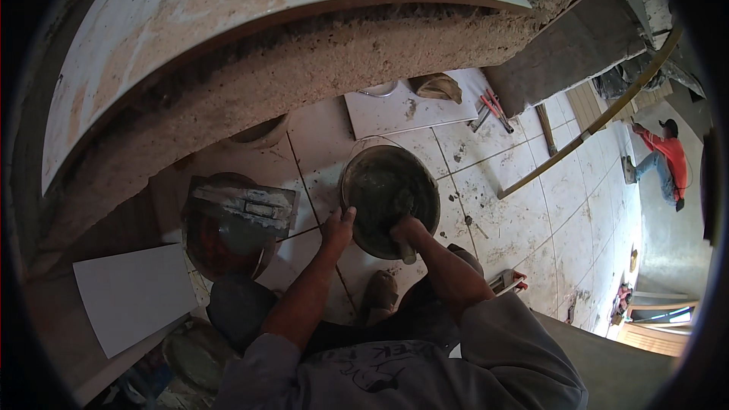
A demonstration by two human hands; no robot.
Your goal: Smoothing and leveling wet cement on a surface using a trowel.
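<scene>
Mortar (380, 180), dark grey and wet-looking, lies in a round dark bucket (436, 193) near the middle of the head view. The bucket stands on the pale tiled floor (524, 209), just in front of the person. The left hand (336, 231) is at the near left side of the bucket, its fingers grasping the rim, with the thumb uppermost. The right hand (411, 232) reaches over the near right part of the rim, its fingers clenched around the handle of a tool (408, 255); the butt of that handle sticks out toward the person, while the working end is hidden, so its kind cannot be told.

Left of the bucket, well apart from it, stands a dark basin (199, 241) with a flat trowel (262, 203), caked with pale mortar, lying across its top. Nearer the left edge is a white panel (135, 300). Beyond the bucket, a white slab (387, 118) lies on the floor and carries a brown lump (438, 88); red-handled tools (498, 110) lie just beside it. A long yellowish pole (596, 126) slants across the right side, and farther right is another person (670, 156) in a red top.
</scene>
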